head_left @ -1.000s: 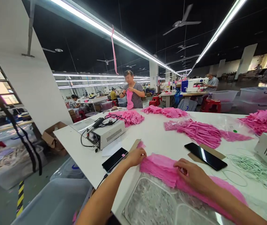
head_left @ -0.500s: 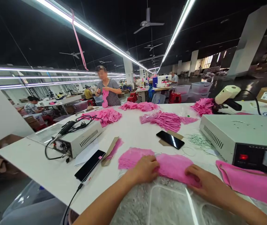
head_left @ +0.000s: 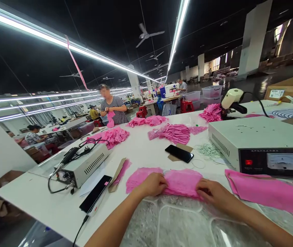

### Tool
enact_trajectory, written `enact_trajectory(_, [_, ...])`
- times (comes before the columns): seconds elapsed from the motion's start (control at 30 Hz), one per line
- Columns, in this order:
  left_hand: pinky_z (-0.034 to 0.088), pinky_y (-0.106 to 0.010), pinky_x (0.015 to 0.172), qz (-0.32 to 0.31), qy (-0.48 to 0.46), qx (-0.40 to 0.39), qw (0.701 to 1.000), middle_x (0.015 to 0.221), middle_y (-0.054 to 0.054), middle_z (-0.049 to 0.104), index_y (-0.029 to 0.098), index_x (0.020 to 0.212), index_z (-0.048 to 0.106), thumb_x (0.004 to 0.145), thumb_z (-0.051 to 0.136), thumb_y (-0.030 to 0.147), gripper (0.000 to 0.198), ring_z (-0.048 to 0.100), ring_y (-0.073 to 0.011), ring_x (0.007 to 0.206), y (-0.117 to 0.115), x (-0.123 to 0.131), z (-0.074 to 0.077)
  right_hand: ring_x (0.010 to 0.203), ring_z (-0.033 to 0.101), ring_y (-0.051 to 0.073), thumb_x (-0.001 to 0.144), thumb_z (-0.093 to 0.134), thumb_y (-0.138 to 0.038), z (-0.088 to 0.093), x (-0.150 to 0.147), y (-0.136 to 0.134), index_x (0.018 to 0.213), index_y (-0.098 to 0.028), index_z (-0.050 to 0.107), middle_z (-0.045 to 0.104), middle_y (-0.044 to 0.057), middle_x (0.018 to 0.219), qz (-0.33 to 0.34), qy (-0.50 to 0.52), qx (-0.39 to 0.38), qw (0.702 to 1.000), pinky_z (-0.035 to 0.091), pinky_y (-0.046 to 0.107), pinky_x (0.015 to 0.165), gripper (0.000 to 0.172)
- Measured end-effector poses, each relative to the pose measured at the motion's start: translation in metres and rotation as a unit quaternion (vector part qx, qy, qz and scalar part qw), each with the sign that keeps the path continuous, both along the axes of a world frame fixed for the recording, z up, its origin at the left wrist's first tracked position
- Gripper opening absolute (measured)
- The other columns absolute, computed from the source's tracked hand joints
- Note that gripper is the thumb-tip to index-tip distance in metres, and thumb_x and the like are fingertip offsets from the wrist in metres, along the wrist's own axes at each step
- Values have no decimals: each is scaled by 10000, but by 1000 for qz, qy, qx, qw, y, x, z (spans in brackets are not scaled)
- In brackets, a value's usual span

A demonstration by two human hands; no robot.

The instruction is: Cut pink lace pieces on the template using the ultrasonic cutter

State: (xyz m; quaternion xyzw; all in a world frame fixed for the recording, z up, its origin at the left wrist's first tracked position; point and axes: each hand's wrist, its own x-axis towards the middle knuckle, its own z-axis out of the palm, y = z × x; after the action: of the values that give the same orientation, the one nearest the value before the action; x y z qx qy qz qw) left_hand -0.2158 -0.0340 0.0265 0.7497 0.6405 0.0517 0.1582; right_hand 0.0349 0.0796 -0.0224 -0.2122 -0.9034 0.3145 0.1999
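A layered stack of thin pink fabric pieces (head_left: 183, 179) lies across the near side of the table, with another fanned pink stack (head_left: 138, 177) against its left end. My left hand (head_left: 154, 184) has its fingers curled on the left end of the layered stack, fingertips pressed to the cloth. At the right end, my right hand (head_left: 210, 189) pinches the edge of the same stack between thumb and fingers. Under both wrists lies a grey marble-patterned mat (head_left: 179, 223) with a clear sheet on it. Folded pink cloth (head_left: 269, 195) rests to the right.
A grey control box (head_left: 261, 132) stands right, another box (head_left: 87, 164) with a handheld tool left. One phone (head_left: 95, 193) lies left, a second phone (head_left: 179, 153) ahead. Pink piles (head_left: 173, 133) and green elastic loops (head_left: 208, 151) lie beyond. A person (head_left: 113, 106) stands across the table.
The view has turned slightly and tilted, so the scene sits further left. Both hands stay at the two ends of the pink stack, with the right fingers now closer on its edge.
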Motion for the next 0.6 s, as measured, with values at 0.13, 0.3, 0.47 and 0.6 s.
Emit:
enact_trajectory(0.13, [545,-406,855,33,-9,-30,999,1193,-76,602,157,1194,582,949,584,354,315,626,-218,1012,1,-2,2,661,549,183,838,414,-279,-1,-2,3,628,-197,534,597,27,710,1,-1,2,1000,405,291,621,256])
enact_trajectory(0.3, [548,-400,848,62,-26,-56,996,1178,-53,609,146,1164,603,940,591,380,325,625,-247,1012,0,-3,4,677,563,184,843,403,-279,1,-1,3,637,-195,543,611,26,725,-10,-16,0,1000,409,286,623,263])
enact_trajectory(0.47, [549,-400,842,67,-24,-52,996,1177,-57,608,140,1172,598,936,598,375,332,627,-245,1010,2,0,9,724,588,197,835,488,-283,10,0,-8,793,-203,619,647,30,827,-45,-33,22,998,427,301,648,158])
enact_trajectory(0.6, [549,-402,842,60,-11,-37,997,1176,-63,608,142,1181,591,940,596,369,331,628,-236,1007,3,2,10,801,604,216,787,595,-259,21,-7,-27,912,-204,609,648,41,926,-66,-45,56,995,442,320,713,138])
